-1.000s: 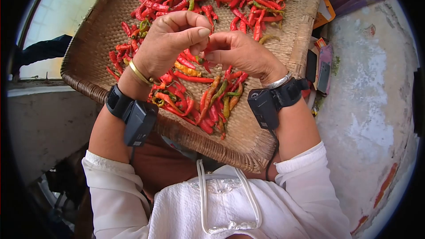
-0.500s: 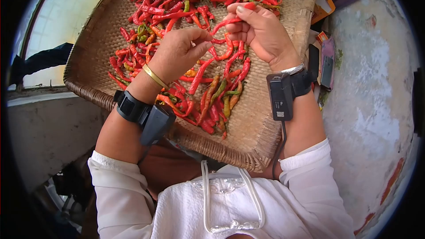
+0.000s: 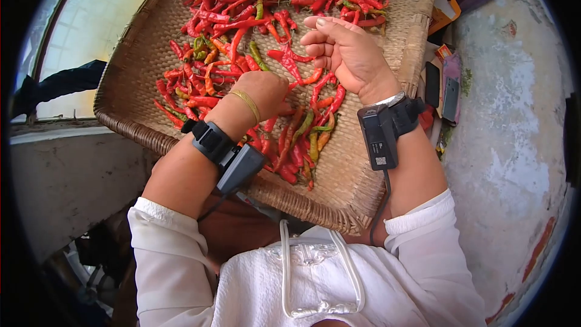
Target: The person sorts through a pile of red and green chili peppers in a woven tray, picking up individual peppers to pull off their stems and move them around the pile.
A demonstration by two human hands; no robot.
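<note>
Red, orange and green chili peppers (image 3: 236,24) lie in loose heaps in a large woven basket (image 3: 357,169). My left hand (image 3: 263,91) is low over the lower heap, back of the hand up, with its fingers bent down; the fingertips and anything in them are hidden. To its right my right hand (image 3: 348,51) is raised above the basket, palm turned inward. Its fingers are loosely curled and apart from the thumb, and no pepper shows in them. A smaller pile of peppers (image 3: 363,3) lies just beyond it.
A phone (image 3: 450,100) and other small items lie right of the basket, beside a pale, worn surface (image 3: 502,163). At the left are a window (image 3: 72,36), dark cloth (image 3: 66,82) and a grey wall (image 3: 78,175).
The red pepper that was between my hands has left my right hand. My left hand has moved down and right to the lower heap; my right hand's fingers have loosened.
</note>
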